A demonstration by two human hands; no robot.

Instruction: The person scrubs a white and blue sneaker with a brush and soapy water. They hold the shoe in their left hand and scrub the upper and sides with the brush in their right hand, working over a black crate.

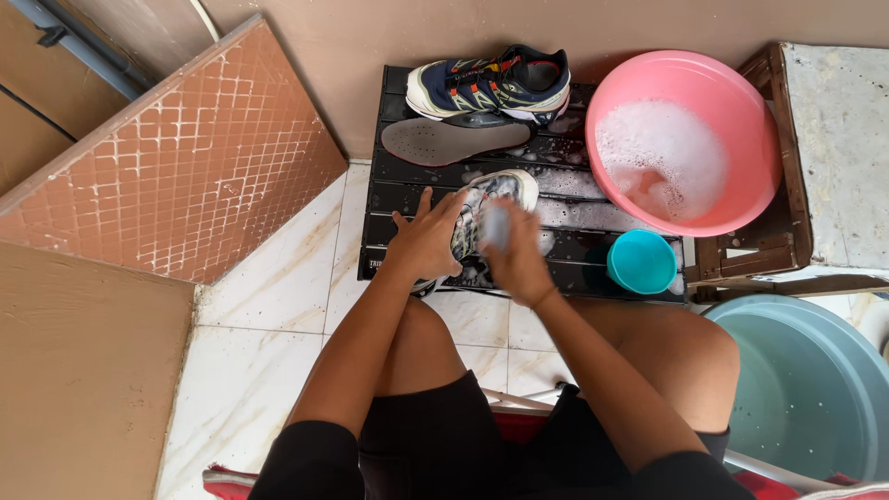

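**Shoe washing: one shoe in hand, one waiting**

The pink basin (741, 199) is holding suds beside the black slatted desk (398, 199). The blue shoe (491, 83) and loose insole (454, 141) are lying at the back, apparently unscrubbed. The left hand (426, 243) is gripping the soapy shoe (491, 199) mid-desk; the right hand (515, 259) is closing on a blurred object against it. Labels: a small pale mark is showing on the desk's front-left edge.

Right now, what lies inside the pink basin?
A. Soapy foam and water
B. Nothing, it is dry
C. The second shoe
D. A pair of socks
A: the pink basin holds white soapy foam, while the second shoe stands outside it on the black slatted table.
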